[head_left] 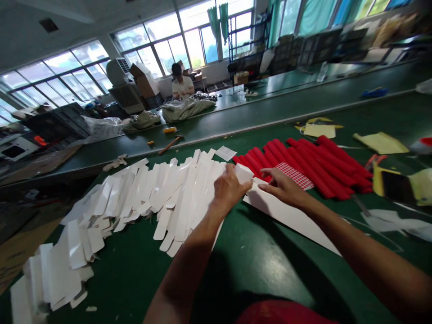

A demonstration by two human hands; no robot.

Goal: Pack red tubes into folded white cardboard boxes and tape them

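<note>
My left hand is closed, thumb and fingers around the end of a folded white carton. Just to its right, my right hand has its thumb and index finger apart, over the near end of a long white carton strip lying on the green table. Whether its fingertips touch the strip is hard to tell. A long overlapping row of flat white cartons spreads to the left of my left hand. Red tubes lie side by side beyond my right hand, with a red-and-white checked sheet against them.
At the right lie yellow paper, a dark phone-like rectangle and white scraps. A hammer and a yellow roll are on the bench beyond. Another person sits at the back.
</note>
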